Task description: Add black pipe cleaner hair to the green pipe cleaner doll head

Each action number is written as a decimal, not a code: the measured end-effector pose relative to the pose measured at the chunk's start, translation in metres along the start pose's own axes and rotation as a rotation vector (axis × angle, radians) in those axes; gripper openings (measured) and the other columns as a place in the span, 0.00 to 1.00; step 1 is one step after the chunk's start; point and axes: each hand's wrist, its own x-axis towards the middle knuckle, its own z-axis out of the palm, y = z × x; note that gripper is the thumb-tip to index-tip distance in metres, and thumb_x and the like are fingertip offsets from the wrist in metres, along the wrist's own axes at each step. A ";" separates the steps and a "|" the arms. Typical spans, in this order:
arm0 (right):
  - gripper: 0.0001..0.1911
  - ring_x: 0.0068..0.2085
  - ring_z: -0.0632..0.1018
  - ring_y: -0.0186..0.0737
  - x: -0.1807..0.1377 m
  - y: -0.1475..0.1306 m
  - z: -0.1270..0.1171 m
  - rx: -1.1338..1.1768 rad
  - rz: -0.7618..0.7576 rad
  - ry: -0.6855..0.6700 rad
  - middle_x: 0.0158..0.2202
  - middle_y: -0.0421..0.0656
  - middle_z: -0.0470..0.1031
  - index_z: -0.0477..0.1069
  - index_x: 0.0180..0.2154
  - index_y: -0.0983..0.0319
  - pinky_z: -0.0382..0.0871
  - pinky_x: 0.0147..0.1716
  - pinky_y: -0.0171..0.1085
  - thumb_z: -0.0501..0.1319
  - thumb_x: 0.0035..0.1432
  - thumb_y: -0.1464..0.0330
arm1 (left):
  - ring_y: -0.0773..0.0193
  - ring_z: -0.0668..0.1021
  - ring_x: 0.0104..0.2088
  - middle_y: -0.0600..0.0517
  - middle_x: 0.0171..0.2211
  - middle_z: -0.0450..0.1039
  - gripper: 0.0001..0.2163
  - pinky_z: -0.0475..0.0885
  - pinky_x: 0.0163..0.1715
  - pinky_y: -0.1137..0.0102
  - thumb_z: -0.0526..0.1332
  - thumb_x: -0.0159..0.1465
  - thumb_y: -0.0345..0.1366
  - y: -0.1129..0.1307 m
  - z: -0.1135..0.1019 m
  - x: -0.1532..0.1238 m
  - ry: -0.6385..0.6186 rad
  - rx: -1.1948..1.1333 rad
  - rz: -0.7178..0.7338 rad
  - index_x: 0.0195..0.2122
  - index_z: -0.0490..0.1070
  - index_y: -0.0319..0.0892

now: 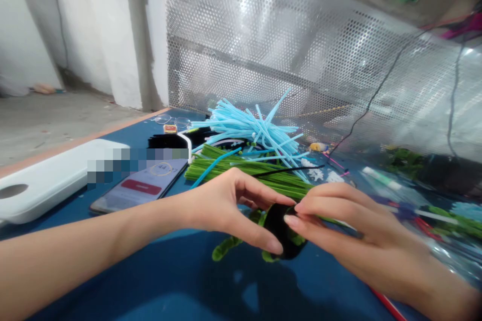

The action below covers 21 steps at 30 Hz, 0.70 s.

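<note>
The left hand [222, 210] curls narrowly, its thumb and fingertips pinching one black pipe-cleaner loop [278, 225] with green stems showing below, while the right hand [350, 230] closes just as narrowly on the loop's other side — the fingers hide how its strands join. Left of them on the blue table [48, 228] lie one smartphone [139, 185] and one pair of glasses [171, 121]; ahead sit two heaps — green pipe cleaners [244, 170] and pale blue pipe cleaners [248, 128] — too tangled to count.
</note>
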 end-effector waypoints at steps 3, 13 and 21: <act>0.05 0.35 0.78 0.34 -0.005 0.001 0.002 0.023 0.036 0.031 0.33 0.41 0.75 0.73 0.37 0.61 0.76 0.35 0.27 0.61 0.58 0.74 | 0.52 0.77 0.49 0.51 0.45 0.79 0.27 0.69 0.51 0.67 0.74 0.44 0.29 0.000 0.000 0.000 0.006 -0.005 -0.001 0.48 0.76 0.45; 0.12 0.43 0.78 0.41 -0.027 0.010 0.014 -0.037 -0.203 0.027 0.37 0.49 0.80 0.75 0.43 0.70 0.78 0.41 0.37 0.57 0.59 0.80 | 0.58 0.80 0.43 0.53 0.43 0.80 0.25 0.71 0.45 0.75 0.74 0.46 0.32 -0.006 0.001 -0.001 0.034 0.340 0.154 0.48 0.76 0.45; 0.11 0.39 0.78 0.39 -0.053 0.013 0.040 -0.145 -0.244 -0.046 0.33 0.46 0.80 0.76 0.38 0.70 0.78 0.39 0.35 0.55 0.63 0.77 | 0.55 0.79 0.42 0.42 0.47 0.77 0.23 0.72 0.40 0.70 0.68 0.55 0.36 -0.020 0.000 0.001 -0.238 0.679 0.249 0.52 0.72 0.39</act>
